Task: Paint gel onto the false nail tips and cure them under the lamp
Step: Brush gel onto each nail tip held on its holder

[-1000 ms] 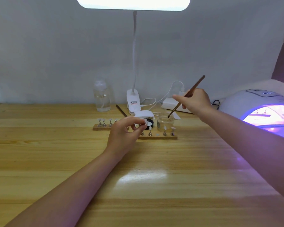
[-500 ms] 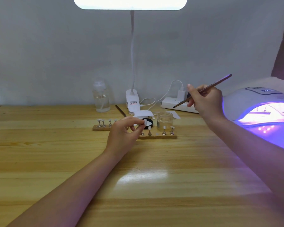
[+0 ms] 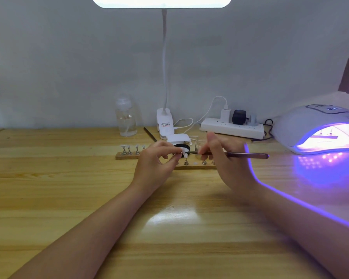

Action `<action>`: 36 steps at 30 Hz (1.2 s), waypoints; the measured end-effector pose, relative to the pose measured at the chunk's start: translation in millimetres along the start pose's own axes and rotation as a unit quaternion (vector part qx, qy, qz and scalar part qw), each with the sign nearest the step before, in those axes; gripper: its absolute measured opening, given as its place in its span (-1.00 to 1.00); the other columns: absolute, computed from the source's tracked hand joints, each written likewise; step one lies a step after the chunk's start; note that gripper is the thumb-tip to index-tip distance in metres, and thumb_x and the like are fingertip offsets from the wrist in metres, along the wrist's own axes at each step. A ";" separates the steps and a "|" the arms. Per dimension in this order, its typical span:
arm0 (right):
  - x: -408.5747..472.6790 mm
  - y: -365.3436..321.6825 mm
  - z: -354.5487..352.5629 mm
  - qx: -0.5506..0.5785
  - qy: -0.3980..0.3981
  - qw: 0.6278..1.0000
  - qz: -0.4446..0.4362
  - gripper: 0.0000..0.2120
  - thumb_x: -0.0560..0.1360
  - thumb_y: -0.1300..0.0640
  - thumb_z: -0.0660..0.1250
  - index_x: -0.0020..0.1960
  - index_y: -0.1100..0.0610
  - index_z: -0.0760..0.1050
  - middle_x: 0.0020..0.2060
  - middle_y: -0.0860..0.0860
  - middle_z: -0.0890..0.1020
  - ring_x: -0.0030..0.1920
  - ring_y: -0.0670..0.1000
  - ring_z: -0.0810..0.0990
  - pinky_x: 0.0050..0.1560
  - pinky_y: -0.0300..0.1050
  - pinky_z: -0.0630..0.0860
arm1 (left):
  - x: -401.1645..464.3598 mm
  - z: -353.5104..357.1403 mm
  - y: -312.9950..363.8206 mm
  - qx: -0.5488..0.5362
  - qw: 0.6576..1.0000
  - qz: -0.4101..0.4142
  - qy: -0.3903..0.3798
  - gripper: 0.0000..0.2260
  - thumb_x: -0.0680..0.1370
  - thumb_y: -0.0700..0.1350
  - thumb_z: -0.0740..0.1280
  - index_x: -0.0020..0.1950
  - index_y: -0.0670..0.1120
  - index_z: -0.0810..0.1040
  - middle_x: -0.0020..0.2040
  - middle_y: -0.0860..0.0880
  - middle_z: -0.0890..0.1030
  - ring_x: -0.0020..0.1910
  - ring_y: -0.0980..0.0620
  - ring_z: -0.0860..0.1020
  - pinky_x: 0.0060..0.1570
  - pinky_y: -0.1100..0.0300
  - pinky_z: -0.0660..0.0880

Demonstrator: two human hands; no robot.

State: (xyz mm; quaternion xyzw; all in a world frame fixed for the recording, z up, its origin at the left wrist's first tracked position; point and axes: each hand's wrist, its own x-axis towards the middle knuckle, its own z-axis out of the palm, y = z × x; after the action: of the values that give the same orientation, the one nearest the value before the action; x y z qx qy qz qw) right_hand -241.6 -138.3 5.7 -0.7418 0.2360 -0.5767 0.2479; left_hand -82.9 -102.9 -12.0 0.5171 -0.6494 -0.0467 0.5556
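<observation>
1. Right hand (image 3: pixel 228 158) has dropped from up near the power strip to beside the left hand; thin brown brush (image 3: pixel 240 155) now lies level, its tip at the nail.
2. Right fingers clamped on brush.
3. Left hand (image 3: pixel 155 164) fingers pinch small white false nail tip on its stand (image 3: pixel 184 153).
4. Long wooden holder strip (image 3: pixel 195 166) just behind, on tabletop (image 3: pixel 69 198).
5. White dome curing lamp (image 3: pixel 318 129) glows violet at right.

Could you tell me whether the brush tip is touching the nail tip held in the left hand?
Cannot tell: in the head view the brush tip reaches the nail tip, but blur hides any contact or gap.
</observation>
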 end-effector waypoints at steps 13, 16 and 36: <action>-3.3 5.3 2.8 -0.001 0.005 1.000 -0.027 -0.57 0.52 -0.07 0.06 -0.35 0.08 0.55 -0.44 -0.06 0.58 -0.38 -0.17 0.54 -0.30 -0.31 0.45 | 1.2 2.0 -3.3 0.012 1.000 0.001 0.004 -0.74 0.39 -0.26 0.44 -0.07 0.09 0.59 -0.25 0.17 0.55 -0.26 0.22 0.47 -0.19 0.32 0.39; -2.9 5.9 3.5 -0.032 -0.004 0.998 -0.048 -0.57 0.53 -0.04 0.06 -0.29 0.13 0.57 -0.39 -0.11 0.57 -0.32 -0.18 0.55 -0.26 -0.29 0.47 | 1.2 1.6 -3.8 0.012 1.000 -0.003 0.004 -0.76 0.40 -0.27 0.44 -0.06 0.05 0.59 -0.25 0.18 0.54 -0.25 0.25 0.47 -0.20 0.37 0.39; -3.8 3.1 4.5 -0.017 0.004 0.999 -0.032 -0.62 0.52 -0.08 0.08 -0.32 0.01 0.55 -0.40 -0.17 0.57 -0.35 -0.20 0.54 -0.27 -0.32 0.45 | 2.2 1.0 -0.2 0.024 0.999 -0.032 0.000 -0.83 0.41 -0.25 0.43 -0.10 0.01 0.63 -0.27 0.20 0.53 -0.28 0.18 0.44 -0.18 0.30 0.37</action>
State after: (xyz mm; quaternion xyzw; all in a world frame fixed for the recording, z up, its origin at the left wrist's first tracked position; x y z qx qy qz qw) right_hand -238.2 -137.8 0.0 -0.7509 0.2231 -0.5831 0.2154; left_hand -83.3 -105.1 -11.1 0.5508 -0.6335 -0.0484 0.5413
